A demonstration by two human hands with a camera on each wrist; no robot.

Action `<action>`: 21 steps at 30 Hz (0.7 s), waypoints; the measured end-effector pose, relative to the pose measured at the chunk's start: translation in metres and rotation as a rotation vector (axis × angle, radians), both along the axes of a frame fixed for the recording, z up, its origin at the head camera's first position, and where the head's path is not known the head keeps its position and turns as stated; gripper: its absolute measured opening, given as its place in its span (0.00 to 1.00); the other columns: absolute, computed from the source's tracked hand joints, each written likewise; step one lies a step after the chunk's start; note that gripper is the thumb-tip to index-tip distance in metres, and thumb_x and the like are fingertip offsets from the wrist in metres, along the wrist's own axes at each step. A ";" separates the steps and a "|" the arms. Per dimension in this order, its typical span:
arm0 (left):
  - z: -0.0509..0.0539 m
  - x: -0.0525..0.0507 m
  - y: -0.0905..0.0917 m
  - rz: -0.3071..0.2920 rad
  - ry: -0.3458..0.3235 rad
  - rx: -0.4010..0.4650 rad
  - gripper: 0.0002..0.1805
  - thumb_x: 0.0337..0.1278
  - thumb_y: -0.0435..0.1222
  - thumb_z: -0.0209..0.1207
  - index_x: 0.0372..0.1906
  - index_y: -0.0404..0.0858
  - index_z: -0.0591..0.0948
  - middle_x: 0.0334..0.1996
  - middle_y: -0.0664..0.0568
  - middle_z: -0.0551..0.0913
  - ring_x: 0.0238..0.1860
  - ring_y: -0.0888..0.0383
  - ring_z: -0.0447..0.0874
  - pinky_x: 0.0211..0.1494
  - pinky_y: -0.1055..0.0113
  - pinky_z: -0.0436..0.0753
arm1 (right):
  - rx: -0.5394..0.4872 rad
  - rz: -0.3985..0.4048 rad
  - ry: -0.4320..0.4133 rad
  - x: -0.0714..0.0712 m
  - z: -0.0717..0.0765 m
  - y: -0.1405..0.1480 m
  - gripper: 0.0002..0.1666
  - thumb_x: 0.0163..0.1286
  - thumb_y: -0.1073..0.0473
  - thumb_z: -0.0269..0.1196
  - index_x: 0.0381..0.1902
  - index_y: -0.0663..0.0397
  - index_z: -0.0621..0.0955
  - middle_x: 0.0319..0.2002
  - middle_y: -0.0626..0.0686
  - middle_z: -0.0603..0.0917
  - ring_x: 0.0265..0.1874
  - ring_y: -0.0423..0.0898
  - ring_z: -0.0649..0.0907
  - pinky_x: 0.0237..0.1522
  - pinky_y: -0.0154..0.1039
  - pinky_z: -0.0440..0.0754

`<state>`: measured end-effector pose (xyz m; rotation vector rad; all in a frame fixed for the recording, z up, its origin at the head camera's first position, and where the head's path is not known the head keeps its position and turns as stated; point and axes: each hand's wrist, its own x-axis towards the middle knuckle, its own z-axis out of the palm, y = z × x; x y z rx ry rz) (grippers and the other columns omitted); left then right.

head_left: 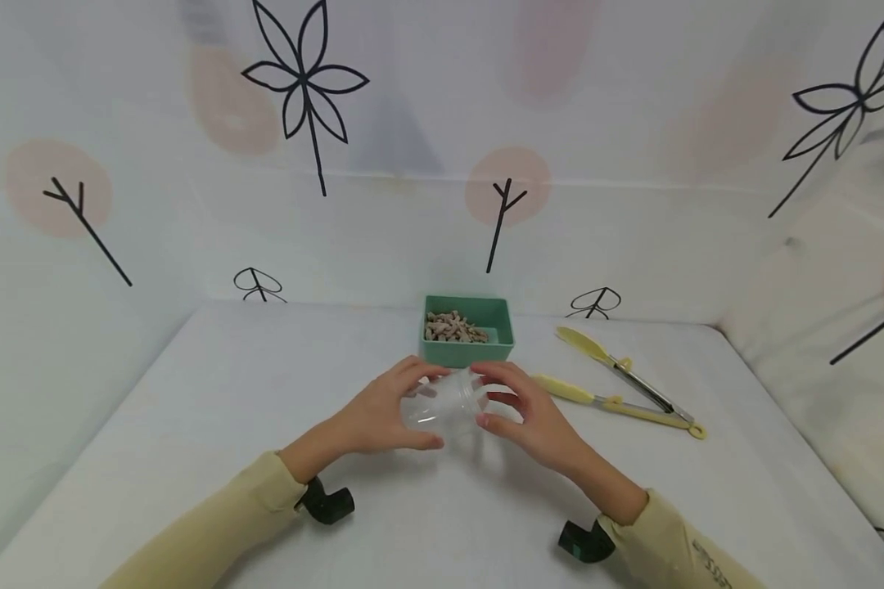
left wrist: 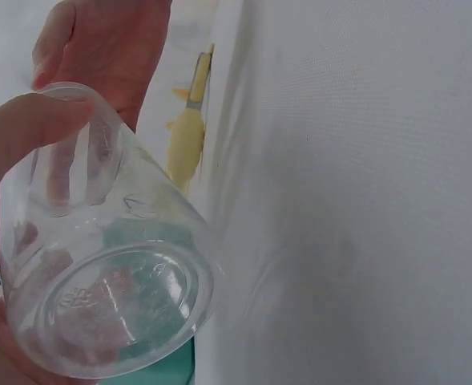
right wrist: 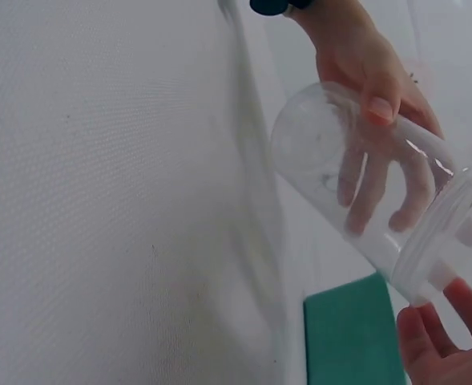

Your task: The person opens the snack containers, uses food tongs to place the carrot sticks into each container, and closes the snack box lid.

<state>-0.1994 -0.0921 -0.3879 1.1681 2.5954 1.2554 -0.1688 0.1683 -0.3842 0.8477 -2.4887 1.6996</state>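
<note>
A clear plastic jar (head_left: 442, 405) is held on its side, tilted, above the white table. My left hand (head_left: 386, 409) grips its body near the base; in the right wrist view the left thumb lies on the near wall and the fingers show through from behind. At the other end, my right hand (head_left: 526, 413) has its fingertips and thumb around the rim (right wrist: 436, 233). Whether a clear lid sits on that rim, I cannot tell. The left wrist view shows the jar's round base (left wrist: 115, 309) with faint embossed marks, and nothing visible inside.
Just behind the hands stands a green rectangular container (head_left: 460, 354) with small brownish pieces (head_left: 453, 327) heaped mostly at its left. Yellow-tipped tongs (head_left: 641, 384) lie spread apart on the table to the right. A patterned white cloth backs the table (head_left: 265, 360).
</note>
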 end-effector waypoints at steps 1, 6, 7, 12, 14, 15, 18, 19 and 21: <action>0.000 0.000 0.000 -0.004 0.005 -0.003 0.43 0.43 0.43 0.78 0.68 0.49 0.72 0.56 0.50 0.73 0.57 0.55 0.76 0.58 0.51 0.79 | 0.006 -0.004 0.001 0.000 0.000 0.000 0.35 0.66 0.62 0.68 0.70 0.49 0.70 0.63 0.54 0.73 0.62 0.58 0.74 0.60 0.54 0.76; -0.001 0.002 0.001 -0.011 0.097 -0.049 0.44 0.44 0.45 0.77 0.69 0.44 0.71 0.56 0.49 0.72 0.56 0.52 0.77 0.52 0.52 0.81 | 0.075 -0.110 -0.090 0.003 0.003 -0.003 0.35 0.71 0.53 0.65 0.72 0.50 0.68 0.66 0.57 0.72 0.59 0.55 0.78 0.52 0.45 0.82; -0.001 0.003 0.002 -0.010 0.119 -0.061 0.44 0.44 0.45 0.77 0.69 0.44 0.71 0.56 0.49 0.72 0.55 0.52 0.77 0.51 0.54 0.81 | 0.087 -0.139 -0.127 0.003 0.004 -0.005 0.35 0.71 0.51 0.65 0.72 0.50 0.68 0.66 0.57 0.73 0.58 0.54 0.79 0.49 0.44 0.83; -0.001 0.005 0.005 0.003 0.174 -0.108 0.43 0.44 0.47 0.77 0.68 0.46 0.72 0.58 0.52 0.73 0.55 0.53 0.77 0.51 0.60 0.80 | 0.103 -0.198 -0.259 0.005 0.008 -0.007 0.36 0.68 0.45 0.67 0.70 0.49 0.71 0.63 0.54 0.76 0.56 0.53 0.80 0.47 0.44 0.84; 0.000 0.006 0.005 0.002 0.162 -0.109 0.43 0.44 0.47 0.77 0.68 0.45 0.72 0.58 0.51 0.73 0.55 0.53 0.77 0.52 0.60 0.80 | 0.081 -0.170 -0.265 0.005 0.008 -0.005 0.35 0.68 0.49 0.68 0.69 0.50 0.71 0.63 0.53 0.75 0.59 0.53 0.78 0.52 0.48 0.82; 0.000 0.007 0.005 0.001 0.154 -0.111 0.43 0.44 0.47 0.77 0.68 0.45 0.72 0.58 0.51 0.73 0.56 0.53 0.77 0.52 0.59 0.80 | 0.064 -0.149 -0.262 0.005 0.007 -0.004 0.35 0.67 0.51 0.69 0.69 0.51 0.71 0.64 0.53 0.74 0.61 0.54 0.77 0.55 0.49 0.80; 0.001 0.007 0.004 -0.002 0.141 -0.112 0.43 0.44 0.46 0.77 0.68 0.45 0.72 0.57 0.51 0.74 0.55 0.53 0.77 0.52 0.58 0.81 | -0.019 -0.070 -0.259 0.003 0.004 0.000 0.38 0.64 0.59 0.71 0.70 0.53 0.70 0.68 0.55 0.71 0.66 0.56 0.72 0.62 0.53 0.74; 0.001 0.007 0.004 -0.002 0.142 -0.113 0.42 0.44 0.47 0.77 0.68 0.45 0.72 0.56 0.51 0.74 0.54 0.53 0.78 0.51 0.58 0.81 | -0.038 -0.053 -0.262 0.003 0.003 0.001 0.39 0.64 0.60 0.71 0.70 0.53 0.69 0.69 0.55 0.70 0.67 0.57 0.71 0.62 0.54 0.73; 0.001 0.007 0.004 0.001 0.154 -0.115 0.42 0.44 0.47 0.76 0.68 0.45 0.73 0.55 0.51 0.74 0.53 0.54 0.78 0.49 0.59 0.81 | -0.048 -0.039 -0.266 0.003 0.002 0.002 0.40 0.65 0.59 0.71 0.71 0.53 0.68 0.70 0.56 0.68 0.68 0.58 0.70 0.63 0.54 0.73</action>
